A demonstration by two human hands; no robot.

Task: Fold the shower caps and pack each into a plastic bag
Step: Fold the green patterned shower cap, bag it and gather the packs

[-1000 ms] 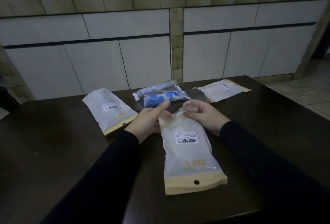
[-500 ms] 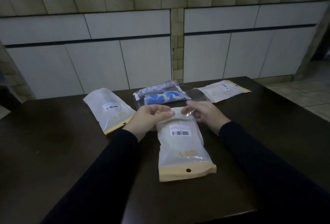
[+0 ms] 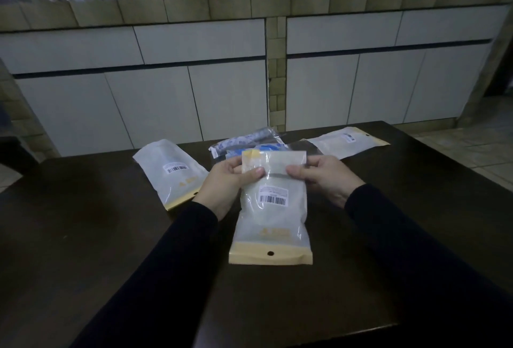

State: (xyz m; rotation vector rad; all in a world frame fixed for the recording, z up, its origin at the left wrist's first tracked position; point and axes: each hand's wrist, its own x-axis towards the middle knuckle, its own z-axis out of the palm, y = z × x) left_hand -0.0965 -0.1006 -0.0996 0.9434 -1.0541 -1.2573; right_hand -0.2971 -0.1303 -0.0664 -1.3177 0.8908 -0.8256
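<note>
A frosted plastic bag (image 3: 273,217) with a barcode label and a tan header strip is lifted above the dark table (image 3: 83,236), header end toward me. My left hand (image 3: 227,181) pinches its upper left edge with thumb on top. My right hand (image 3: 322,178) pinches the upper right edge. The bag's clear top flap (image 3: 274,161) stands up between both hands. Behind it lie blue-patterned shower caps in clear wrapping (image 3: 244,143), partly hidden by the flap.
A second frosted bag (image 3: 173,172) lies at the left of the table, a third (image 3: 347,140) at the far right. White cabinet doors (image 3: 194,92) under a tiled counter stand beyond the table's far edge. Tiled floor shows at the right.
Both hands have raised the bag's top end off the table and pulled it nearer. The flap, pressed down before, now stands upright between the thumbs.
</note>
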